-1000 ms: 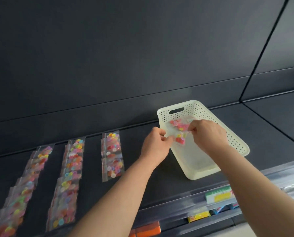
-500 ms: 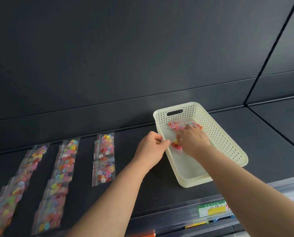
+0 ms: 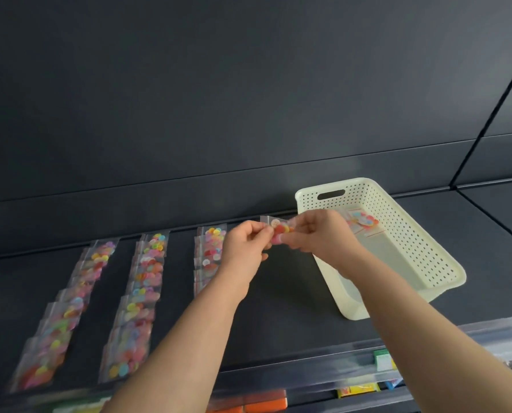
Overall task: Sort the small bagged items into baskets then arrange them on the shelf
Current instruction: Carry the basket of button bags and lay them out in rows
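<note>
Since half a second ago, the right hand [image 3: 323, 236] has come up out of the cream basket [image 3: 410, 231] and met the left hand [image 3: 246, 248] just outside the basket's near-left wall. Between them they now hold one small clear bag of coloured buttons [image 3: 280, 229]. Each hand pinches a side of the bag between thumb and forefinger, and the other fingers are curled in. The bag hangs in the air above the dark shelf [image 3: 278, 308], touching nothing else.

Just beyond the right hand, a few more button bags [image 3: 363, 220] lie at the far end of the basket floor. Their red seal lines show, but no print can be read.

To the left of the left hand, three rows of like bags lie flat on the shelf. The short row [image 3: 210, 254] is nearest, partly behind the left wrist. The middle row [image 3: 141, 293] comes next, and the long outer row [image 3: 67, 311] lies farthest.

Below the right forearm, a green and white price label [image 3: 383, 360] sits on the shelf edge, too blurred to read. Under both arms, on the lower level, orange packs [image 3: 248, 403] and a yellow pack [image 3: 357, 390] show no legible writing.
</note>
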The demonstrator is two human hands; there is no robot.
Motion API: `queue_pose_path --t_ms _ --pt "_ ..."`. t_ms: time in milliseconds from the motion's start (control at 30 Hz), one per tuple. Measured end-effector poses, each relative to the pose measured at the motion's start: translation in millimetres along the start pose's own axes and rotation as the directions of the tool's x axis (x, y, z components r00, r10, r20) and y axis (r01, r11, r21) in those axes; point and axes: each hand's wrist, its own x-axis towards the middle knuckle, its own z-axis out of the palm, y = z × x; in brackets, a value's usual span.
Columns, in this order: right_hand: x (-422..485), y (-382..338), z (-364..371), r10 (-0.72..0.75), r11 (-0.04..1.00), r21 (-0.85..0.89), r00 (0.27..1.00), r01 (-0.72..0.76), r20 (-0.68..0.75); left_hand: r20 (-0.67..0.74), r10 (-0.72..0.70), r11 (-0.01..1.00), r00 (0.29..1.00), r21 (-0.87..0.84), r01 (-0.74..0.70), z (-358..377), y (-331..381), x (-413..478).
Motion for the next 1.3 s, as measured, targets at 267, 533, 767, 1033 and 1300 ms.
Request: queue_pose_path --t_ms 267,533,767,1033,1300 --pt "-10 -12 57 0.148 0.957 0.227 0.979 -0.178 0.143 -0.070 -0.072 0.996 0.995 0.047 0.075 -61 -27 -13" --pt "-20 -18 102 0.318 0.846 0.452 0.948 -0.283 -0.001 -0.083 -0.105 0.991 0.991 0.072 0.111 -92 -35 -28" --pt "-35 0 116 0.154 0.987 0.010 0.972 -0.158 0.180 -0.069 -0.166 0.934 0.984 0.310 0.180 -125 -52 -42" --pt "-47 16 138 0.060 0.931 -0.361 0.998 -0.056 -0.001 -0.078 -0.133 0.827 0.988 0.541 0.154 -127 -70 -46" --pt "-48 20 150 0.025 0.925 -0.375 0.993 -0.066 -0.113 -0.092 -0.095 0.787 0.991 0.602 0.131 -124 -81 -35"
